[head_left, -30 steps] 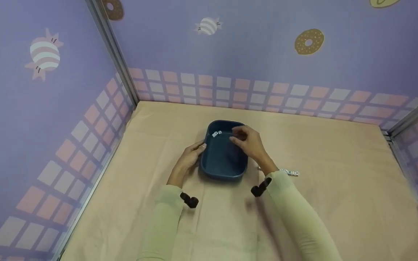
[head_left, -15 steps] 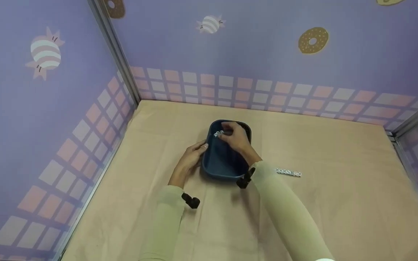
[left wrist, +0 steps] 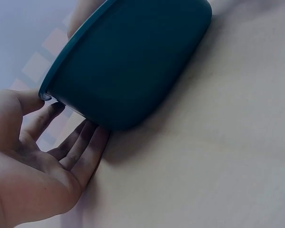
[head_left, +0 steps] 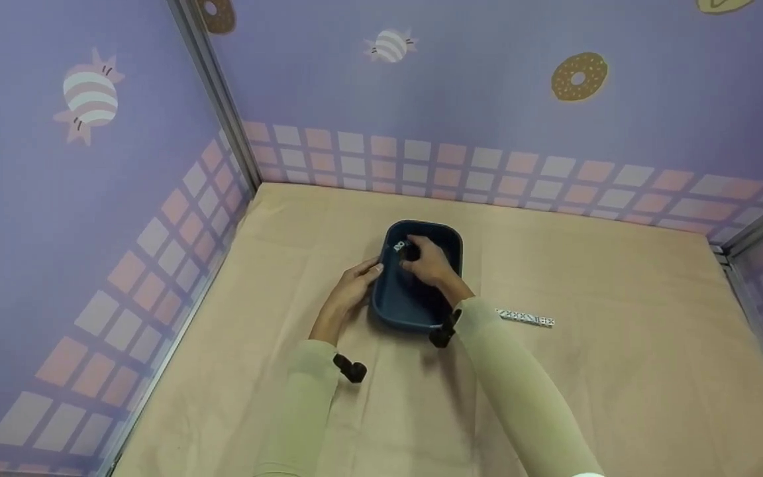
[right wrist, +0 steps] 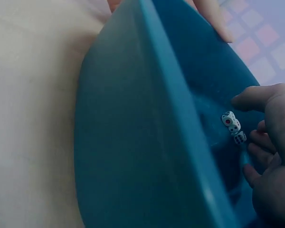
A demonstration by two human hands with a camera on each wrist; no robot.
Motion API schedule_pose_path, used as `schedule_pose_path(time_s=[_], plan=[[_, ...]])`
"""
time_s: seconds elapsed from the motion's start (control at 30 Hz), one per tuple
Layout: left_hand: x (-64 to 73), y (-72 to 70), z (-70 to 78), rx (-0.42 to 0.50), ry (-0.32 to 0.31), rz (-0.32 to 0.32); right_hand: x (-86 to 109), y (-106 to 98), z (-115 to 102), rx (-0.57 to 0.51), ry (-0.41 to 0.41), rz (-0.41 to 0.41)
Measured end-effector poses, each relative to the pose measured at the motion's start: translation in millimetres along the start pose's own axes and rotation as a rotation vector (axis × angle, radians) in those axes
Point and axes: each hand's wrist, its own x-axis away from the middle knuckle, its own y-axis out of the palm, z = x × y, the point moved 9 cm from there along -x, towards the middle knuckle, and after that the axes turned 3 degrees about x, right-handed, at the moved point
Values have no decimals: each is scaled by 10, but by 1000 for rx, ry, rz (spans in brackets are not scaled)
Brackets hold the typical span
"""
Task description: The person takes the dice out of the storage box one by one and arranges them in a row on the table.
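A deep blue plastic tray (head_left: 395, 311) with rounded corners sits on the cloth, its outer wall (left wrist: 118, 61) filling much of the left wrist view. My left hand (head_left: 352, 288) grips its left side, thumb over the rim and fingers against the outside. My right hand (head_left: 429, 263) reaches down inside toward the far end. Three white dice (right wrist: 234, 127) lie close together on the tray's floor, partly hidden by that hand in the head view. In the right wrist view my right fingers (right wrist: 261, 152) and thumb are spread around the dice, with a gap between them.
Several more white dice (head_left: 526, 318) stand in a straight row on the beige cloth (head_left: 620, 371), right of the tray and beside my right sleeve (head_left: 520, 384). Patterned purple walls (head_left: 474, 86) enclose the table at the back and sides.
My right hand has moved left and lower into the tray, over to the dice. The dice row beside my sleeve has come more fully into view. My left hand keeps its hold.
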Motion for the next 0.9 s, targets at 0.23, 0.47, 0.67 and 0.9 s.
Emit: schedule_pose_path(time_s=[0.23, 0.47, 0.67, 0.9], plan=[[-4, 9, 22, -34, 27, -14, 49, -6, -26, 18, 1, 6], [8, -3, -8, -39, -2, -15, 111, 120, -108, 118, -65, -33], [6, 9, 2, -63, 4, -12, 190, 190, -208, 215, -128, -87], [5, -12, 2, -40, 2, -6, 347, -84, -373, 202, -246, -94]])
